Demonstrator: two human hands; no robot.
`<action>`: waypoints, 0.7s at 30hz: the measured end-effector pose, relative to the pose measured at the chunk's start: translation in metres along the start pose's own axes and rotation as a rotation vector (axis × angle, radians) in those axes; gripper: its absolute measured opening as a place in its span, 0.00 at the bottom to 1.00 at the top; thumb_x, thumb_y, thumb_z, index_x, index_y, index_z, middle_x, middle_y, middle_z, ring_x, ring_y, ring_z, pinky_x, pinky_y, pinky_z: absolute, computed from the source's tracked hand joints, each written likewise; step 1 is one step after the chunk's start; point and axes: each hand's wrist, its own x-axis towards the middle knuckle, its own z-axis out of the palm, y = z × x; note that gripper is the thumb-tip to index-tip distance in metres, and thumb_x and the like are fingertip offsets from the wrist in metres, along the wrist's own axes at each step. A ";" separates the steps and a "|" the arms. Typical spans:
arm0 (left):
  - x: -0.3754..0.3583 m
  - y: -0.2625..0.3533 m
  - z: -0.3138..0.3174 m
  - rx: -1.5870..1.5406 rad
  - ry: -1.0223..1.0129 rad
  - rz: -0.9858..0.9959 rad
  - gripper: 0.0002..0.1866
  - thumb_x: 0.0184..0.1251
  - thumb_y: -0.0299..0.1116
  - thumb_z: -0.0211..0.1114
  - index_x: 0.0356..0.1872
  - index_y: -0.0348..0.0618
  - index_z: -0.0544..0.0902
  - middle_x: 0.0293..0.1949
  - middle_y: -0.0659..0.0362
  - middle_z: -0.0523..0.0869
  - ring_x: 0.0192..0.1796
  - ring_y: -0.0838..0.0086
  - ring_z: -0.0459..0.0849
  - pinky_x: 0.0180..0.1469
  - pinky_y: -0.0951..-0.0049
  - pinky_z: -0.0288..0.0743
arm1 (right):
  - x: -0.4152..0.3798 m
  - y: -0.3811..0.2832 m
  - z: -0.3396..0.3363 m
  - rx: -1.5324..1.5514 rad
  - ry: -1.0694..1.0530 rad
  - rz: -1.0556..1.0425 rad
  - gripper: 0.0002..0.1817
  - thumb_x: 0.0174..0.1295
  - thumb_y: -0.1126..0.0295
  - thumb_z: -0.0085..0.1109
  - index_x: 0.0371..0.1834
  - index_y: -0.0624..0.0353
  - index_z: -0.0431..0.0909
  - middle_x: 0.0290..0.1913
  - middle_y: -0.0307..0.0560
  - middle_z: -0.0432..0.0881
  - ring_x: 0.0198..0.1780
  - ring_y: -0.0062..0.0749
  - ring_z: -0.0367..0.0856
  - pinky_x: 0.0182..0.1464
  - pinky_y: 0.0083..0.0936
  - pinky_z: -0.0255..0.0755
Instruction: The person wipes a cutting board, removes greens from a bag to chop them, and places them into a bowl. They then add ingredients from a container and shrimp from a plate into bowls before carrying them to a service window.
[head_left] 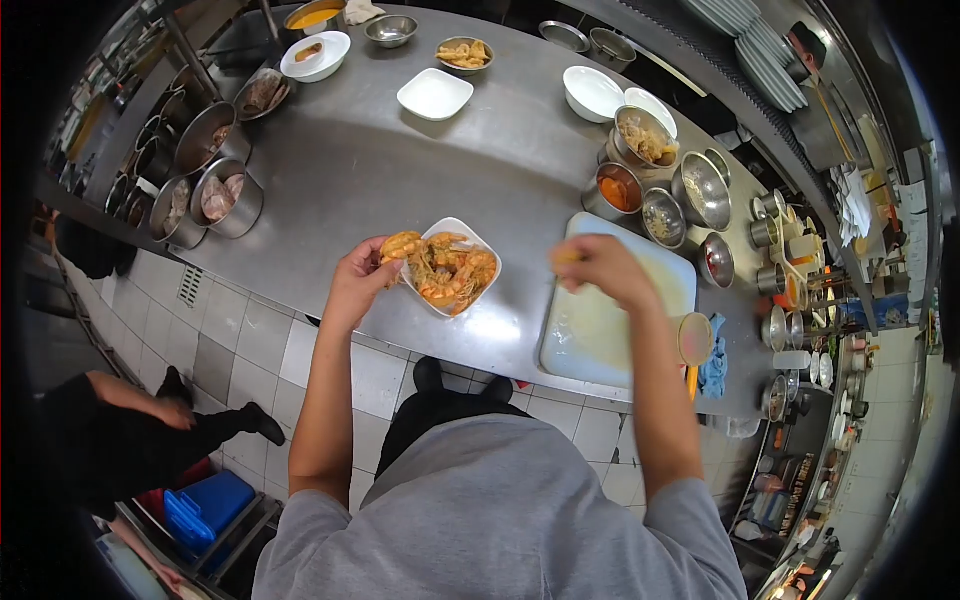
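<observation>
My left hand (362,275) is closed on an orange cooked prawn (403,244) at the left rim of a white square bowl (490,287). Inside the bowl lie several sauce-coated prawns (450,270), some with shells and feelers. My right hand (605,272) hovers over a pale cutting board (575,335) whose surface looks wet. Its fingers are pinched together and blurred, with a small yellowish bit showing at their tips that I cannot make out.
Steel pots with raw meat (228,198) stand on the left. Right of the board are a pot of orange sauce (616,190), several steel bowls (702,190), a strainer (695,340) and a blue cloth (714,358). A white dish (436,94) sits farther back. Another person (120,435) is at lower left.
</observation>
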 end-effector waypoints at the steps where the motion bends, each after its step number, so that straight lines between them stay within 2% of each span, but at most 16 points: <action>1: -0.002 0.001 -0.002 -0.002 0.005 0.002 0.16 0.68 0.26 0.66 0.55 0.36 0.80 0.39 0.65 0.84 0.38 0.85 0.78 0.40 0.82 0.73 | 0.027 -0.002 0.022 -0.014 -0.004 0.019 0.11 0.57 0.76 0.66 0.43 0.67 0.82 0.30 0.43 0.84 0.28 0.25 0.81 0.33 0.25 0.75; 2: -0.005 0.002 -0.005 0.001 0.017 0.007 0.16 0.68 0.26 0.66 0.55 0.36 0.80 0.39 0.65 0.84 0.38 0.85 0.78 0.40 0.82 0.72 | 0.051 -0.004 0.042 -0.027 -0.011 0.038 0.10 0.59 0.77 0.65 0.43 0.67 0.82 0.31 0.43 0.84 0.27 0.25 0.81 0.32 0.26 0.76; 4: -0.011 0.004 -0.012 0.002 0.040 0.012 0.16 0.68 0.26 0.66 0.55 0.36 0.80 0.39 0.65 0.84 0.37 0.85 0.78 0.40 0.82 0.72 | 0.089 0.001 0.068 -0.179 -0.021 0.043 0.10 0.56 0.77 0.63 0.42 0.65 0.84 0.32 0.50 0.86 0.30 0.32 0.84 0.37 0.28 0.78; 5: -0.014 0.004 -0.015 0.024 0.059 0.011 0.16 0.68 0.26 0.66 0.55 0.36 0.80 0.39 0.65 0.84 0.37 0.85 0.77 0.39 0.82 0.72 | 0.098 0.004 0.075 -0.184 -0.031 0.041 0.10 0.56 0.77 0.63 0.42 0.65 0.84 0.32 0.50 0.86 0.30 0.32 0.84 0.37 0.28 0.78; 7: -0.021 0.004 -0.024 0.040 0.095 0.008 0.16 0.67 0.26 0.66 0.55 0.36 0.80 0.39 0.65 0.84 0.37 0.85 0.77 0.39 0.81 0.72 | 0.111 0.006 0.087 -0.632 -0.022 -0.068 0.13 0.54 0.79 0.59 0.42 0.59 0.87 0.36 0.55 0.87 0.34 0.42 0.86 0.40 0.32 0.79; 8: -0.024 0.003 -0.027 0.036 0.103 0.008 0.16 0.67 0.26 0.66 0.55 0.36 0.80 0.39 0.65 0.84 0.37 0.85 0.77 0.39 0.81 0.72 | 0.116 0.012 0.090 -0.639 -0.035 -0.073 0.13 0.54 0.79 0.59 0.42 0.59 0.87 0.36 0.55 0.87 0.34 0.42 0.86 0.40 0.32 0.79; 10: -0.028 0.002 -0.034 0.028 0.118 0.008 0.16 0.67 0.27 0.66 0.55 0.37 0.80 0.39 0.66 0.84 0.37 0.85 0.77 0.39 0.82 0.72 | 0.122 0.021 0.091 -0.856 -0.024 -0.168 0.15 0.52 0.80 0.58 0.41 0.55 0.88 0.40 0.56 0.86 0.40 0.49 0.85 0.45 0.36 0.79; 16: -0.032 -0.002 -0.047 0.042 0.141 -0.015 0.17 0.67 0.28 0.67 0.55 0.37 0.80 0.39 0.66 0.83 0.37 0.85 0.77 0.38 0.82 0.72 | 0.106 -0.010 0.089 -0.770 -0.041 -0.073 0.15 0.53 0.80 0.58 0.42 0.55 0.88 0.42 0.57 0.86 0.44 0.48 0.85 0.50 0.36 0.77; 21: -0.033 -0.004 -0.046 0.026 0.117 -0.002 0.18 0.66 0.28 0.68 0.56 0.37 0.80 0.39 0.65 0.83 0.37 0.85 0.77 0.38 0.82 0.72 | 0.087 -0.012 0.129 -0.808 -0.191 -0.182 0.13 0.55 0.76 0.60 0.44 0.57 0.86 0.41 0.57 0.86 0.43 0.49 0.85 0.50 0.37 0.77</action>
